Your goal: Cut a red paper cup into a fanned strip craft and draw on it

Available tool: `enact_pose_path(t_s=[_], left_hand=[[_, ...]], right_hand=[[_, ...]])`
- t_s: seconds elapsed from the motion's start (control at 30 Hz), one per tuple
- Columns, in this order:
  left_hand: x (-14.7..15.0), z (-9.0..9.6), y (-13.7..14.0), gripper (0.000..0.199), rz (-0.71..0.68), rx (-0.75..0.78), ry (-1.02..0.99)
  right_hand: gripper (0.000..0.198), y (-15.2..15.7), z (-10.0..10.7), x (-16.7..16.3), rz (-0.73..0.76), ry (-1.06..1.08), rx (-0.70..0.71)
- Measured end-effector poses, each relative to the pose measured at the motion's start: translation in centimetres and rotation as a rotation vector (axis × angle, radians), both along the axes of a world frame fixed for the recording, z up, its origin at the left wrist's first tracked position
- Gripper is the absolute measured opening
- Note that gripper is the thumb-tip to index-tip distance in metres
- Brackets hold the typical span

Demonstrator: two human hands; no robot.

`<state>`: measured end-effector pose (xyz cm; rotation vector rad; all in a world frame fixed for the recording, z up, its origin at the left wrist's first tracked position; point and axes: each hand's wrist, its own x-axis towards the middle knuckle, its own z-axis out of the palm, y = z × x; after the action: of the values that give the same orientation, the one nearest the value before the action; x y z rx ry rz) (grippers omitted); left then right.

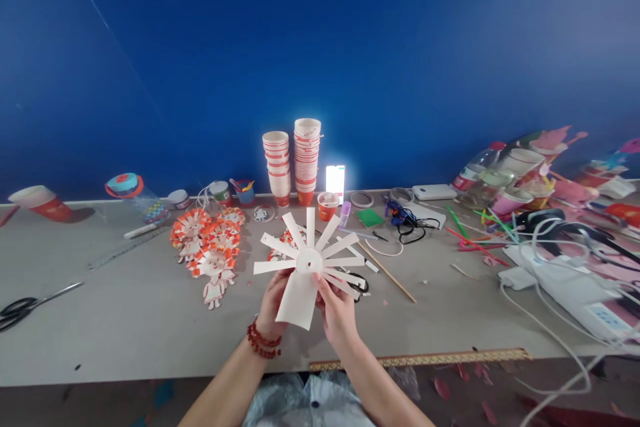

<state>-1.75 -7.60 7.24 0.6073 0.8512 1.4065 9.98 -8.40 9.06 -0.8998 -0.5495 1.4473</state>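
Above the front middle of the table, both hands hold up a cut paper cup (296,300), its wall slit into narrow strips fanned out round the circular base. One wide panel is left and points down toward me. A small dark spot shows at the centre of the base. My left hand (274,297), with red beads at the wrist, grips the cup from behind the wide panel's left side; its fingers are mostly hidden. My right hand (336,307) pinches it at the base's lower right, thumb on the front.
Two tall stacks of paper cups (307,163) stand at the back beside a lit phone (335,181). Lion-like paper cutouts (213,260) lie left, scissors (35,303) farther left. A wooden stick (387,271), a power strip (560,287) and loose cables lie right.
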Motion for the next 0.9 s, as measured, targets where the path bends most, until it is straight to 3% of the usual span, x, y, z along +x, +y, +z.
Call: enact_pose_path(t_s=[0.1,0.2,0.3,0.5,0.7,0.9], left_hand=[[-1.5,1.8,-0.3,0.036,-0.144,0.073,-0.084],[-1.7,3.4,-0.4,0.041,-0.257,0.106,0.066],[-1.1,4.0,-0.3,0.042,-0.155,0.102,0.227],[-0.7,3.1,-0.1,0.042,-0.050,0.006,0.242],[-0.4,3.5,0.1,0.041,-0.078,-0.012,0.246],[0.2,3.3,0.9,0.048,-0.102,-0.059,0.146]], right_hand=[[0.035,0.4,-0.5,0.5,0.012,-0.084,0.028],[0.035,0.7,-0.6,0.7,0.044,-0.168,0.056],[0.038,1.0,-0.6,0.8,0.045,-0.186,0.058],[0.042,1.5,-1.1,1.3,0.039,-0.175,0.066],[0.031,2.0,-2.1,1.0,0.067,-0.135,0.059],[0.031,3.1,-1.8,1.3,0.069,-0.076,0.025]])
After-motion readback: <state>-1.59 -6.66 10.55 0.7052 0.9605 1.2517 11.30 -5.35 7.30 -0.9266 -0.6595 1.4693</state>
